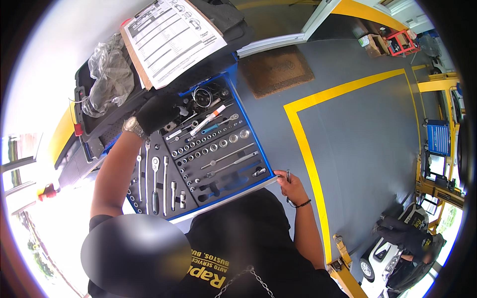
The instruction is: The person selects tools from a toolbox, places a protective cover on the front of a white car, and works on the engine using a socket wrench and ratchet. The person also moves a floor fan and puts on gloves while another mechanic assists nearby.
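An open blue-edged tool drawer extends in front of me, its dark foam holding rows of sockets, extension bars and a ratchet. My left hand, in a black glove with a watch above it, reaches over the drawer's far left part, beside small metal parts. Its fingertips are hidden, so a grip cannot be made out. At the near right corner, my bare right hand has its fingers closed on the drawer's edge. A white-and-orange marker lies across the tools near a coiled wire ring.
On top of the cabinet rest a clipboard with a printed sheet and a clear plastic bag. A brown doormat and yellow floor line lie rightward. Farther off, another person leans over a white car by a yellow lift.
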The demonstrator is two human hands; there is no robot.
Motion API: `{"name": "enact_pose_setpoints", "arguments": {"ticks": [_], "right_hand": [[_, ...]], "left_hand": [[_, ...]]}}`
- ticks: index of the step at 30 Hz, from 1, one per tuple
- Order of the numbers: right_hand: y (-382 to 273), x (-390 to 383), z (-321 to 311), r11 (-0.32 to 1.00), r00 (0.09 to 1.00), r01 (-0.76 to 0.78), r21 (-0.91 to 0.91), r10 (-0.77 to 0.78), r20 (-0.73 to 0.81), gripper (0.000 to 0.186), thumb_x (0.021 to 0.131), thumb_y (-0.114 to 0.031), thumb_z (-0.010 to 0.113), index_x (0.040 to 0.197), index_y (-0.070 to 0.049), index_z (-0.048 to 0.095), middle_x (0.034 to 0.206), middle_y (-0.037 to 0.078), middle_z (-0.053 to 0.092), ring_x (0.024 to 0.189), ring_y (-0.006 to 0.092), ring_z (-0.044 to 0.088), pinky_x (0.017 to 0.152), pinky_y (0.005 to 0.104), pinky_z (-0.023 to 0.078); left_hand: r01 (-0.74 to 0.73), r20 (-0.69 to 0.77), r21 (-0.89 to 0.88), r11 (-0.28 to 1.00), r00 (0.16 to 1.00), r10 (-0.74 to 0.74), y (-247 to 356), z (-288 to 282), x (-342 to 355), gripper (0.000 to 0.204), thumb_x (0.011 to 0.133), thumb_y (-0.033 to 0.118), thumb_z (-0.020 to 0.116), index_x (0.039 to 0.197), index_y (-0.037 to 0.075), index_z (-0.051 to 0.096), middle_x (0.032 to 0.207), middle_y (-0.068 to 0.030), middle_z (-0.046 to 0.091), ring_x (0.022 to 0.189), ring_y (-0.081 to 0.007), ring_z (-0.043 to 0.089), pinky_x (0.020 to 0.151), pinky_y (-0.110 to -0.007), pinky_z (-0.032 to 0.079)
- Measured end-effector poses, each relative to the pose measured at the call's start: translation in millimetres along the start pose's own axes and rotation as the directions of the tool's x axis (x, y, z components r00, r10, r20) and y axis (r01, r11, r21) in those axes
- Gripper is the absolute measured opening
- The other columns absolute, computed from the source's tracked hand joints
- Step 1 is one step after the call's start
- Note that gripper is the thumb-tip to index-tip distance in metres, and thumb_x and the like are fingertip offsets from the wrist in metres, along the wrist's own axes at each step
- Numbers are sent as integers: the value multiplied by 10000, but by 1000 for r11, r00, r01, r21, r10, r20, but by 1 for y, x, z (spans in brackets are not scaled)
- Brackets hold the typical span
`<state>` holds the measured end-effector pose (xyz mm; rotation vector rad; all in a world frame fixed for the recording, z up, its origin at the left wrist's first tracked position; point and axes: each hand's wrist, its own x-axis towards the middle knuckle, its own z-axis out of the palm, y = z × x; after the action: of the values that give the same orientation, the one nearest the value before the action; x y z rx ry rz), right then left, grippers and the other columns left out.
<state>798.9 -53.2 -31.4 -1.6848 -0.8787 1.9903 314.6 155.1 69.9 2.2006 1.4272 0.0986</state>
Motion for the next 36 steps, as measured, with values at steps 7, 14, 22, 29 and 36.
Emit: {"name": "enact_pose_setpoints", "arguments": {"ticks": [7, 14, 22, 29, 36], "right_hand": [[-96, -23, 30, 891, 900, 427, -155, -435, -23, 363, 971, -177, 703, 1275, 15, 652, 1030, 75, 737, 933, 101, 659, 819, 255, 490], [-220, -50, 122, 688, 588, 497, 528, -715, 378, 605, 987, -174, 706, 1490, 19, 432, 1169, 140, 695, 971, 159, 668, 866, 309, 529], [-225, -69, 147, 617, 605, 752, 231, -786, 127, 473, 996, -21, 632, 1426, 59, 450, 1210, 161, 663, 929, 140, 664, 848, 303, 543], [-220, -40, 140, 730, 718, 672, 122, -683, 136, 426, 1034, -212, 662, 1325, 76, 545, 818, 55, 653, 784, 99, 609, 719, 221, 470], [-177, -27, 118, 832, 846, 533, -156, -531, 58, 602, 1017, -224, 690, 1479, 63, 433, 713, -45, 508, 686, 32, 487, 669, 199, 412]], "left_hand": [[-141, -349, -726, 673, 919, -183, 87, -13, -51, 305, 852, -95, 743, 1076, 30, 578, 1142, -168, 723, 1000, -222, 723, 854, -346, 610], [-469, -568, -784, 406, 807, -163, 191, -12, -61, 353, 818, -121, 768, 1080, 10, 571, 1082, -167, 730, 969, -209, 730, 760, -325, 604], [-143, -334, -855, 498, 887, -318, 211, -50, -69, 258, 838, 67, 806, 1072, 42, 699, 989, -60, 715, 885, -119, 683, 767, -282, 552], [-209, -442, -625, 752, 889, -120, 196, -39, -54, 209, 860, 85, 759, 1054, 51, 689, 1019, -80, 739, 865, -197, 708, 775, -326, 568], [-147, -267, -943, 298, 870, -416, 49, 92, -25, 169, 924, 46, 721, 1083, 30, 665, 1180, -177, 700, 983, -202, 697, 771, -320, 583]]}}
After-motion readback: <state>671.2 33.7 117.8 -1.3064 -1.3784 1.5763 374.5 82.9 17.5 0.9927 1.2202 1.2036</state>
